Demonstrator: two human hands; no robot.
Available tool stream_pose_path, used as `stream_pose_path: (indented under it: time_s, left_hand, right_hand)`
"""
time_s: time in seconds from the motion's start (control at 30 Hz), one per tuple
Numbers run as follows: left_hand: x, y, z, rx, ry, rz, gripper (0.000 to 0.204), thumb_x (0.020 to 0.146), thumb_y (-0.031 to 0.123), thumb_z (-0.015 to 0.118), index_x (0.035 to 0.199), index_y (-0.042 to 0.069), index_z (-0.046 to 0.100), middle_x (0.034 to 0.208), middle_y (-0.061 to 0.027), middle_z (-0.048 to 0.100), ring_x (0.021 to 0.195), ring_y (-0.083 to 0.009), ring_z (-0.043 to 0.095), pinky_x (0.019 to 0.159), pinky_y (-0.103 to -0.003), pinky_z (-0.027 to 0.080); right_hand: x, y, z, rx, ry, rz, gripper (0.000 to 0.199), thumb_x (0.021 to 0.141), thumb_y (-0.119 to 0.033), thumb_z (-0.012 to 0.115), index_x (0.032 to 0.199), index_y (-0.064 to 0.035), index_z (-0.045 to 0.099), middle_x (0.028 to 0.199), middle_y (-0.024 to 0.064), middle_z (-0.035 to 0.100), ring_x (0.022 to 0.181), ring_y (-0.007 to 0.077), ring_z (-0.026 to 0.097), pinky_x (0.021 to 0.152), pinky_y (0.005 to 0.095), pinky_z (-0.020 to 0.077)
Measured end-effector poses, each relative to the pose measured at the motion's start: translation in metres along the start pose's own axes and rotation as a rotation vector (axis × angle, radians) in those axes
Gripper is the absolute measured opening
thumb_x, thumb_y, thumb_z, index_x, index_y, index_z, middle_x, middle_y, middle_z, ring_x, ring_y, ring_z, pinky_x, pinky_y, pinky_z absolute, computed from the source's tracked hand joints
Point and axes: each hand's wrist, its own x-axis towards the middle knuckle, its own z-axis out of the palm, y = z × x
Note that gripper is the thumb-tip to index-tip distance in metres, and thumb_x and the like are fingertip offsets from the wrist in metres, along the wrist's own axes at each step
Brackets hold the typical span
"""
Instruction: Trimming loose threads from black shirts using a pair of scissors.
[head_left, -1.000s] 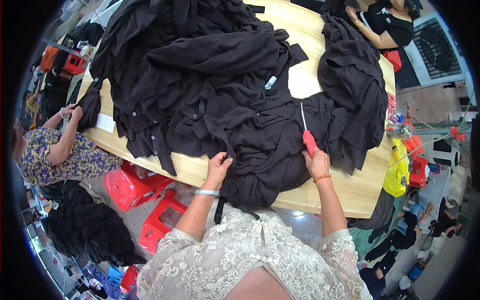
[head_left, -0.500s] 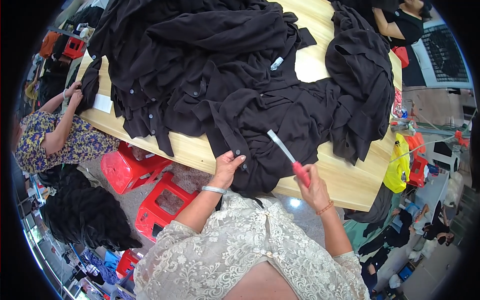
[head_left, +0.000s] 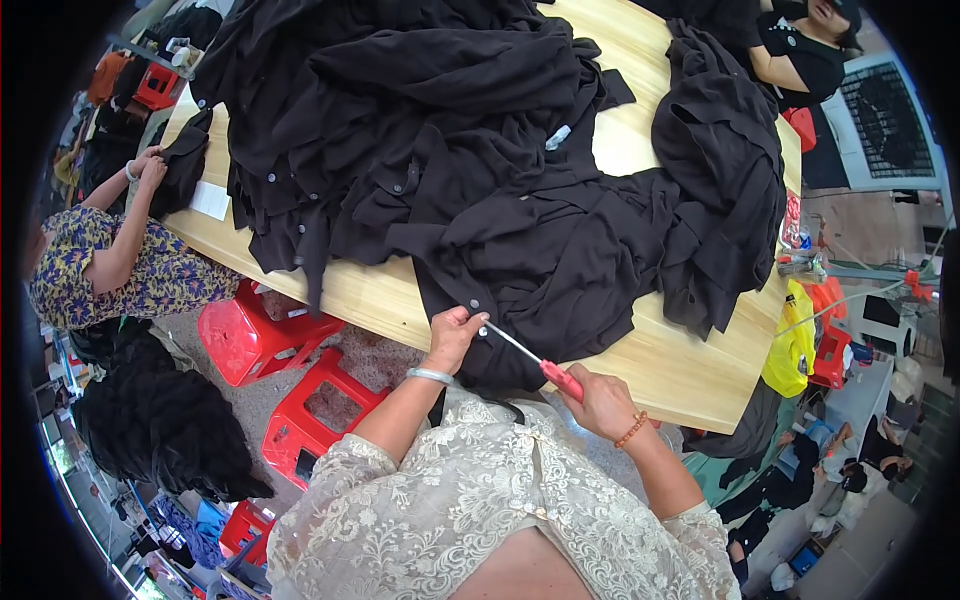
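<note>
**Tool tip meets pinched garment edge**

At the near edge of the pale wooden bench (head_left: 690,370), the left hand (head_left: 455,335) pinches the black buttoned cloth garment (head_left: 540,250), holding it taut. The right hand (head_left: 600,400) grips a red-handled slim metal tool (head_left: 530,355), tip against the pinched spot.

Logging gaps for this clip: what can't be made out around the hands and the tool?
Head view only:
- Tip of the red-handled tool: too small and thin to tell its kind where it meets the left hand.
- Right hand palm side: hidden by its own back.
- Black garment lower edge: hangs off the table, behind the person's lace top.
- Stitching, threads: too fine.
</note>
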Motion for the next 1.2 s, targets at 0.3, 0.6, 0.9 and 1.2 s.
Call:
stream_pose_path:
  time_s: [0.3,0.6,0.9,1.2]
  left_hand:
    - [0.039,0.051,-0.006,0.654,0.582,0.613,0.052,0.079,0.033,0.075,0.107,-0.003,0.05,0.093,-0.0137,0.054,0.088,-0.0236,0.053,0.08,-0.034,0.045]
    - [0.079,0.073,-0.045,1.026,0.543,0.533,0.03,0.081,0.026,0.063,0.08,-0.003,0.059,0.077,-0.021,0.062,0.072,-0.0414,0.059,0.064,-0.049,0.045]
    - [0.044,0.139,-0.041,-0.371,-0.239,-0.042,0.013,0.093,0.018,0.057,0.102,0.009,0.06,0.1,-0.0084,0.066,0.096,-0.0238,0.063,0.089,-0.042,0.048]
    - [0.05,0.133,-0.014,-0.565,-0.238,-0.096,0.016,0.093,0.025,0.059,0.099,0.011,0.062,0.096,-0.0067,0.067,0.094,-0.0221,0.062,0.09,-0.041,0.045]
  right_hand:
    - [0.006,0.008,0.006,0.105,0.161,0.015,0.032,0.078,-0.018,0.069,0.105,-0.0087,0.054,0.087,0.0154,0.064,0.084,0.0336,0.062,0.073,0.0433,0.0487]
    - [0.022,0.0,0.023,0.124,0.185,-0.004,0.028,0.08,-0.016,0.063,0.107,-0.0108,0.054,0.089,0.0163,0.062,0.088,0.0351,0.062,0.077,0.0432,0.0493]
    - [0.035,-0.006,0.01,0.125,0.353,-0.045,0.021,0.079,-0.011,0.062,0.099,-0.0099,0.055,0.083,0.0159,0.062,0.083,0.0352,0.062,0.074,0.0445,0.0501]
    - [0.041,-0.004,-0.017,0.122,0.254,-0.017,0.021,0.083,-0.013,0.063,0.101,-0.0078,0.053,0.085,0.0136,0.062,0.086,0.0329,0.061,0.074,0.0437,0.0487]
